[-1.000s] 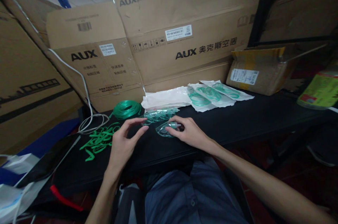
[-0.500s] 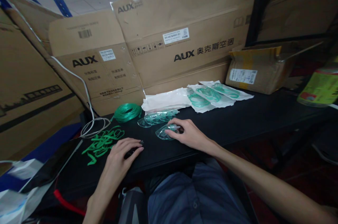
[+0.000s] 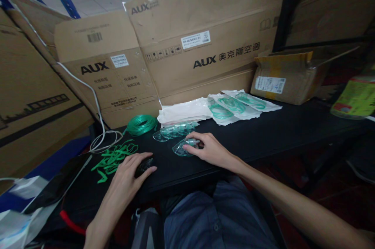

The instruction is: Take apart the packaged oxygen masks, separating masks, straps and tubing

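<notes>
My right hand (image 3: 205,147) pinches a clear green oxygen mask (image 3: 179,148) near its port, with the mask lying on the black tabletop. My left hand (image 3: 133,169) rests to the left with thumb and fingers apart. Between them sits a small, dark, shiny heap (image 3: 144,166) whose kind I cannot make out. Beside the left hand lies a tangle of green elastic straps (image 3: 115,157). Just behind the held mask, several similar masks (image 3: 175,131) are nested in a row.
A coil of green tubing (image 3: 142,124) lies at the back left, near a white cable (image 3: 98,108). White pouches with green tubing (image 3: 233,104) rest along the back. Large cardboard boxes (image 3: 205,45) wall the far side; an open carton (image 3: 283,75) and a labelled bottle (image 3: 354,98) stand right.
My left hand has drawn slightly left and its thumb and fingers have spread, showing more of the dark heap. My right hand and the oxygen mask stay nearly still.
</notes>
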A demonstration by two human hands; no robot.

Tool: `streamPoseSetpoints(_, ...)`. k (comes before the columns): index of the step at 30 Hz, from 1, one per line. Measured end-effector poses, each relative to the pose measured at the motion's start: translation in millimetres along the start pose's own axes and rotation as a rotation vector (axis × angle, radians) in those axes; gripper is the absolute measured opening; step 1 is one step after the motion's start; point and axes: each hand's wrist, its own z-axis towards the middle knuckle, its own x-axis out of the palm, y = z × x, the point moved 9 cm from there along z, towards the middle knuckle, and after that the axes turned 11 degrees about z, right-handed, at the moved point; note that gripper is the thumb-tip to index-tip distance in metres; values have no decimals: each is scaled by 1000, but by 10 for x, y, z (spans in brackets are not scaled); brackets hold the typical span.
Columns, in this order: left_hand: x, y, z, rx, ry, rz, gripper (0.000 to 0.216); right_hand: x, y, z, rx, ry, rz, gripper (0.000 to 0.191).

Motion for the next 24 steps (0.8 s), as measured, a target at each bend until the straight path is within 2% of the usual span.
streamPoseSetpoints(6, 105, 5, 34, 35, 74, -31, 41, 22, 28, -1, -15, 33, 19, 31)
streamPoseSetpoints(9, 54, -6, 33, 39, 27, -20, 40, 57, 28, -4, -24, 61, 33, 32)
streamPoseSetpoints(12, -51, -131, 100, 40, -25, -12, 39, 51, 2, 4, -21, 65, 58, 32)
streamPoseSetpoints(15, -139, -405, 331, 80, -42, -35, 33, -70, -29, 52, -11, 39, 112, 32)
streamPoseSetpoints(18, -170, -711, 714, 176, -78, -68, 26, -344, -1, 175, -59, -42, 154, 32)
streamPoseSetpoints(21, -74, -889, 1101, 264, -103, -104, 24, -624, 16, 346, -121, -139, 117, 31)
streamPoseSetpoints(24, 126, -910, 1341, 278, -90, -137, 24, -740, -74, 490, -129, -192, 52, 31)
